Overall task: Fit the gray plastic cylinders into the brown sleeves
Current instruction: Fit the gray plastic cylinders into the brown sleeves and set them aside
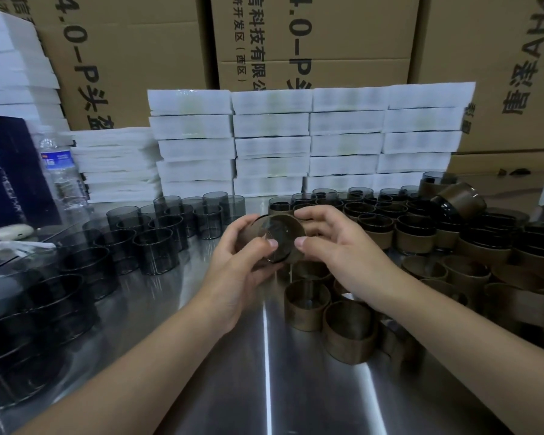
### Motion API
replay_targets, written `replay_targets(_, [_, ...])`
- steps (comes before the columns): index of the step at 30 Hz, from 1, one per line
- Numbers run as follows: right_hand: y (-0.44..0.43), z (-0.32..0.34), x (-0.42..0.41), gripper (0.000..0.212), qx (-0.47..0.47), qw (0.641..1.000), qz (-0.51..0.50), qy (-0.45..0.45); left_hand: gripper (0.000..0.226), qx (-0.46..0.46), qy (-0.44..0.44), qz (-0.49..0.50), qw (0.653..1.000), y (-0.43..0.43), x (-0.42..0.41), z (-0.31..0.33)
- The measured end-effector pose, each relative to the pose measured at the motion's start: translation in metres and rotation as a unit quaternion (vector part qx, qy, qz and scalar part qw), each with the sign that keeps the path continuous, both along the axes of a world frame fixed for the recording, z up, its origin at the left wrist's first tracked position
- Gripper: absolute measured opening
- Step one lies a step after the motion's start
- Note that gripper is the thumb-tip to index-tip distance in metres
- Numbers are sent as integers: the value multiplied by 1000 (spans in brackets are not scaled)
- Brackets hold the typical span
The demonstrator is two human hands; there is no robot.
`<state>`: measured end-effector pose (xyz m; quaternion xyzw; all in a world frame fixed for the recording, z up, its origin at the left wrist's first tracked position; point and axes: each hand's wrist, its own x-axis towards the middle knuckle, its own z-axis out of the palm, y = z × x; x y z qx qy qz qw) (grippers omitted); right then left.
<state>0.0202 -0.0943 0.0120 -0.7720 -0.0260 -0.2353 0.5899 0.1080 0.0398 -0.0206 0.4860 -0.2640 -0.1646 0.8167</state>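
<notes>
Both hands hold one piece above the middle of the steel table (264,372): a gray plastic cylinder (275,233) sits inside a brown sleeve (294,227), its round end facing me. My left hand (242,268) grips it from the left with the thumb on its face. My right hand (336,246) grips the sleeve from the right, fingers over the top. Several bare gray cylinders (156,249) stand at the left. Empty brown sleeves (307,304) lie just below my right hand.
Several sleeved cylinders (415,233) are stacked at the right. White foam trays (308,142) are piled behind, in front of cardboard boxes (311,39). A water bottle (62,174) and a small white object (11,232) stand at the far left.
</notes>
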Motion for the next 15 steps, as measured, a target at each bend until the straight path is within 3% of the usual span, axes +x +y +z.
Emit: replay_targets(15, [-5,1,1,19,-22,999,-18,18,58,33,-31,12,999,3,-1,3])
